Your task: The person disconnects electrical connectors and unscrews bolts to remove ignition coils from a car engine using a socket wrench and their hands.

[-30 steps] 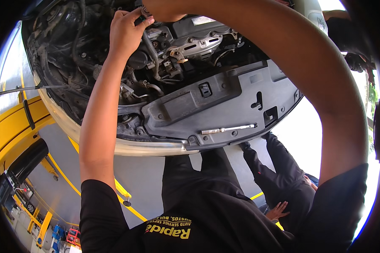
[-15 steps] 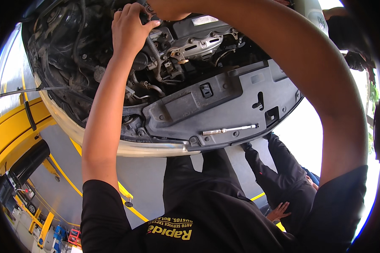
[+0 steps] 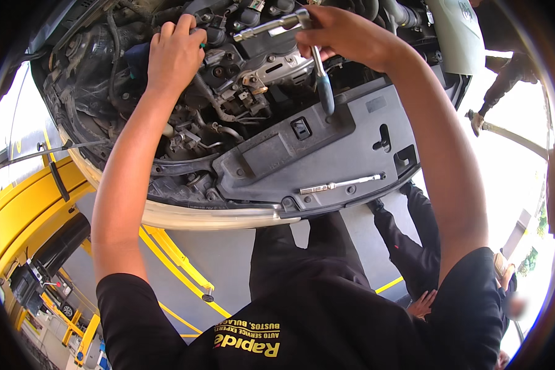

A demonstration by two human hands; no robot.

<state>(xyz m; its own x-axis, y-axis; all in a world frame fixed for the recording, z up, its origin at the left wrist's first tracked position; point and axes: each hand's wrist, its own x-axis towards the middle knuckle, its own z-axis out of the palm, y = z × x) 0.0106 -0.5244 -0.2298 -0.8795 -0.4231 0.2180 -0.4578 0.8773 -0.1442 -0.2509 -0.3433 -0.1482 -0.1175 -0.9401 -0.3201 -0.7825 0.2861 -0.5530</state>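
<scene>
Reaching into an open engine bay (image 3: 228, 117), both of the person's bare hands work among dark hoses and metal parts, as seen from the head camera.

Right hand (image 3: 345, 34) is closed around a ratchet wrench (image 3: 317, 61) near its head, at the top middle of the picture. The wrench's shaft runs down from the hand, and its dark handle end hangs over the upper edge of the grey plastic front cover (image 3: 326, 148). A bright metal extension bar (image 3: 268, 26) sticks out to the left from the wrench head, just above the metal engine parts.

Left hand (image 3: 174, 52) is further left, its fingers curled down over a dark hose or part at the top of the bay; what exactly it grips is hidden beneath the fingers. A small green piece (image 3: 201, 45) shows just beside its knuckles.

On the grey front cover, a second loose extension bar (image 3: 341, 184) lies flat near the lower edge, well apart from both hands. Below the car's pale bumper edge (image 3: 216, 219), yellow lift arms (image 3: 166, 253) cross the grey floor. Another person in dark clothing (image 3: 413, 246) crouches at the lower right.
</scene>
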